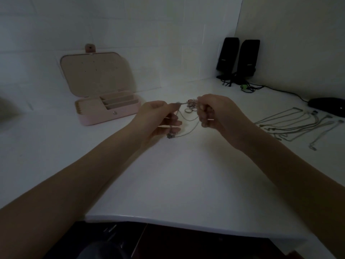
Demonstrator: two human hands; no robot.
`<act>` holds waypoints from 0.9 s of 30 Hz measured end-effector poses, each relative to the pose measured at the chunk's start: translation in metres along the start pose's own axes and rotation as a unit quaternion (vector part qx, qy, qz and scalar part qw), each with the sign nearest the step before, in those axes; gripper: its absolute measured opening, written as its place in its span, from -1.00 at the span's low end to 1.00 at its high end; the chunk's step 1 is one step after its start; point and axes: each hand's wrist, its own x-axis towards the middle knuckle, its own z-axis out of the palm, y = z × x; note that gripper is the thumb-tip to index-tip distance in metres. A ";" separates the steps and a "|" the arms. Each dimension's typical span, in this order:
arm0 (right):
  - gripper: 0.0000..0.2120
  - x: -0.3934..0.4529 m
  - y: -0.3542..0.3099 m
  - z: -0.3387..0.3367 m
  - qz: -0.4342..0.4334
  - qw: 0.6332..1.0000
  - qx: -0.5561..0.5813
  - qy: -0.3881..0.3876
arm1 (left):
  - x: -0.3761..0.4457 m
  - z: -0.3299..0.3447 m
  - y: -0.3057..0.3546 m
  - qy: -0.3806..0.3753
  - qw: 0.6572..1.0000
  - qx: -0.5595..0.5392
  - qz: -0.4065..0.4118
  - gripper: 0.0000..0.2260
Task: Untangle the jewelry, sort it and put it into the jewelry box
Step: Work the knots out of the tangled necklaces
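Above a white table, left hand and right hand raised, each pinching part of a tangled jewelry clump, thin chains and rings drooping between. Far left, pink jewelry box, lid open and upright, compartments showing. Far right, necklaces laid out in rows. Behind, two black speakers and a black mouse.
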 end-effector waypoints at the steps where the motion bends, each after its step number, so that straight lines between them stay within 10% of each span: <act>1: -0.64 -0.001 -0.001 0.000 -0.008 1.000 0.015 -0.003 | 0.000 0.000 -0.002 0.012 0.999 0.045 0.022 -0.77; 19: -0.51 0.004 0.006 -0.011 -0.067 0.986 -0.078 0.128 | 0.007 -0.003 0.000 0.006 0.989 -0.142 -0.048 -0.87; 27: -0.70 0.006 0.008 -0.020 -0.001 0.985 -0.143 0.097 | 0.000 -0.002 0.004 -0.002 0.999 0.032 0.002 -0.59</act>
